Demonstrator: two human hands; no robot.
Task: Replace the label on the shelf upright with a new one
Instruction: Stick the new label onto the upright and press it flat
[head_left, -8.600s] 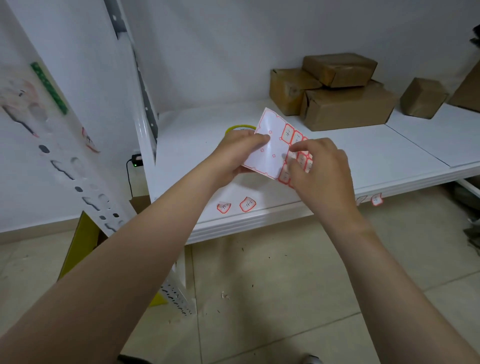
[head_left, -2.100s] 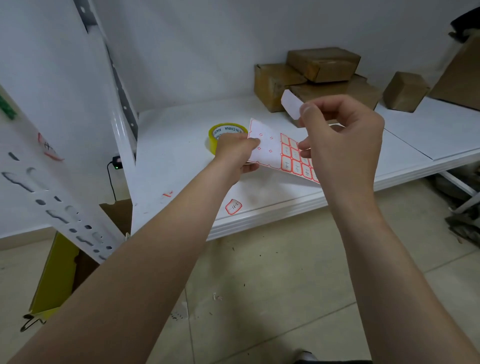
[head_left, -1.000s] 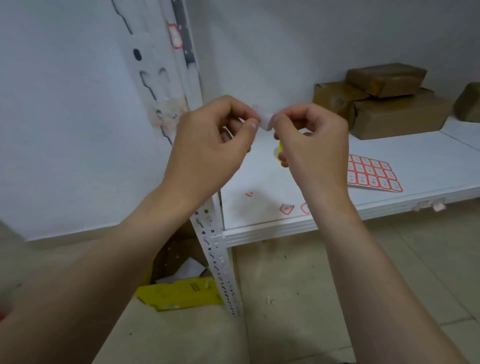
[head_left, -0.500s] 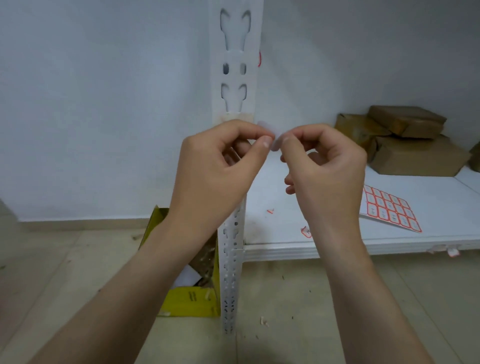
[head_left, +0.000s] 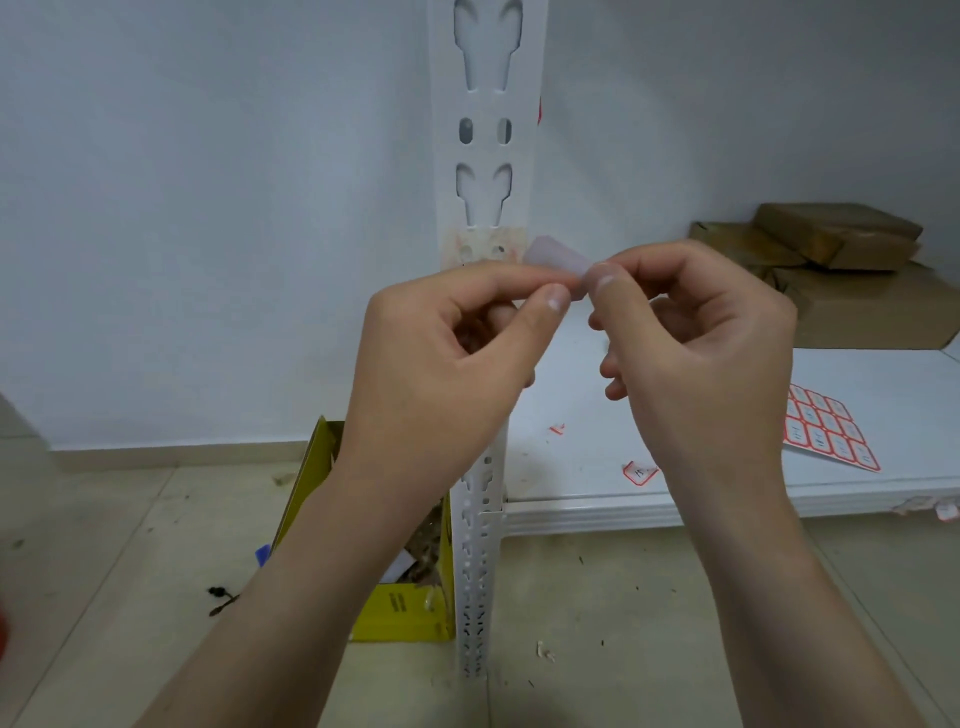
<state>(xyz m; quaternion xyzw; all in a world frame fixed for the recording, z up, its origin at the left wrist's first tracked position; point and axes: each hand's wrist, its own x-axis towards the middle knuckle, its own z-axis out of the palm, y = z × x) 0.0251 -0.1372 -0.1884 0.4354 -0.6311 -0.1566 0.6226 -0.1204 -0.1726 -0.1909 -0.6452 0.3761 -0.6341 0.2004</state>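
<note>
A small label (head_left: 555, 258) was pinched between the fingers of the left hand (head_left: 441, 374) and right hand (head_left: 696, 358), just beside the upright (head_left: 488, 119). Left of the upright, a yellow box (head_left: 400, 613) held debris.

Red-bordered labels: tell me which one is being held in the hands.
The new label, pinched between left hand and right hand before the shelf upright. The others lie on the shelf.

One camera on my head, looking forward and down, close on the shelf upright (head_left: 485, 156), shelf board (head_left: 857, 374) at right, tiled floor (head_left: 597, 597) below.
</note>
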